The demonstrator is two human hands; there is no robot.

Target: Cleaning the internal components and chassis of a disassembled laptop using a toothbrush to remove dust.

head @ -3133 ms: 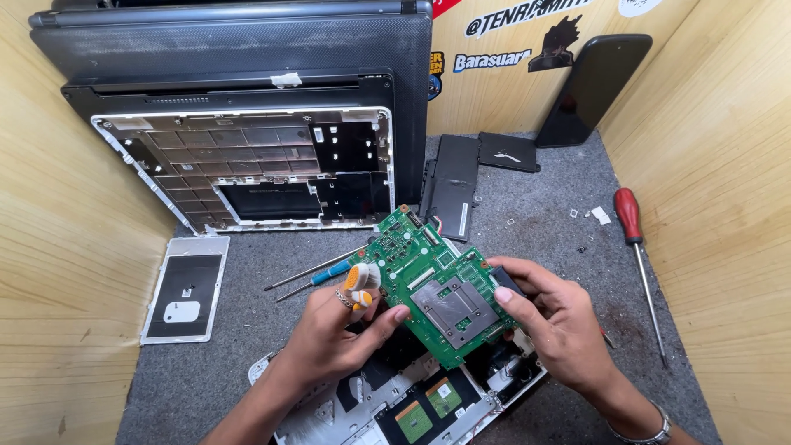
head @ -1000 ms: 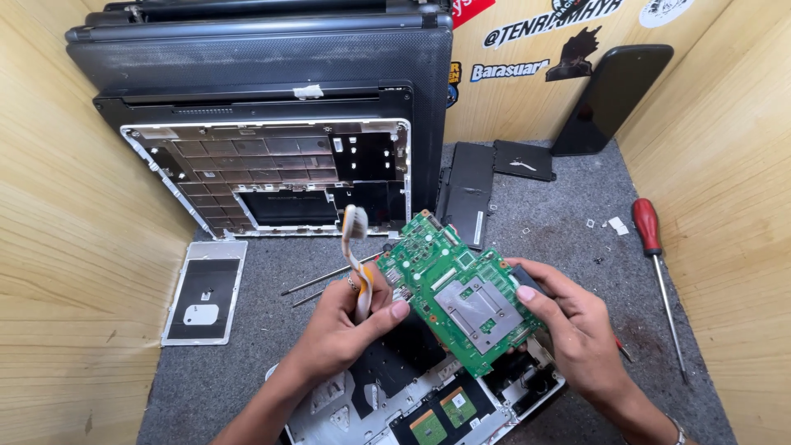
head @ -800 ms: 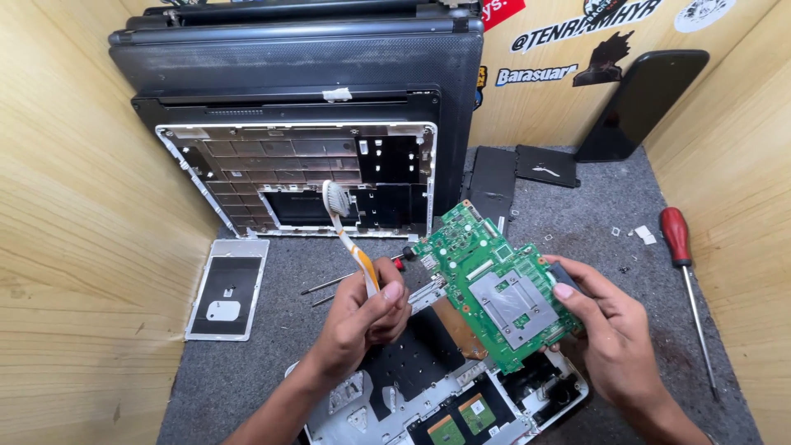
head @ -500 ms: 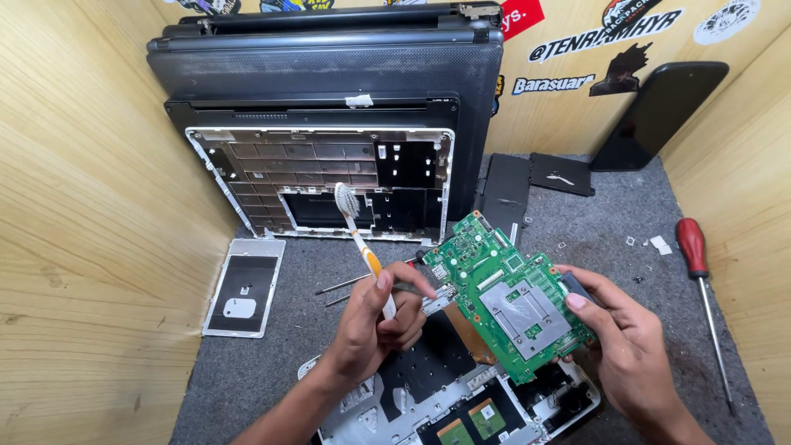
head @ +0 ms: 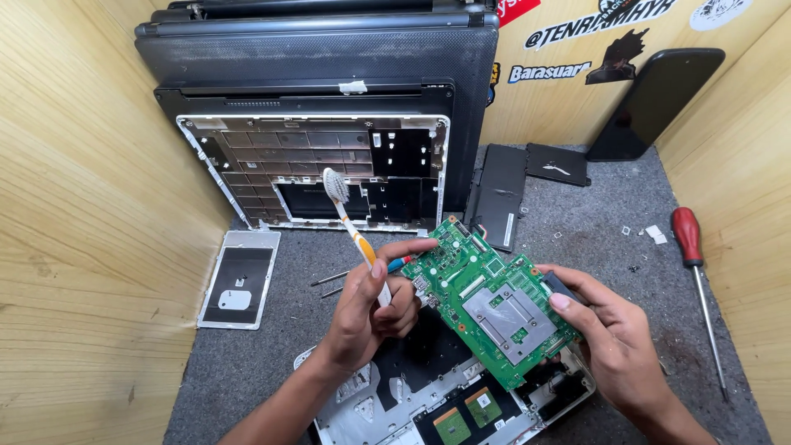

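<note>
Toothbrush (head: 356, 235) gripped in closed left hand (head: 369, 317) at centre frame, bristles up, beside green circuit board (head: 493, 298) held tilted by right hand (head: 614, 338) at its lower-right edge, above opened laptop base (head: 445, 395) at bottom, red screwdriver (head: 696, 276) far right on grey tabletop (head: 577, 222).

Bright, even overhead light, soft short shadows under both hands and the green circuit board (head: 493, 309), mild sheen on the pale wooden side walls (head: 78, 206), sharp focus throughout, slight wide-angle bowing at frame edges.
</note>
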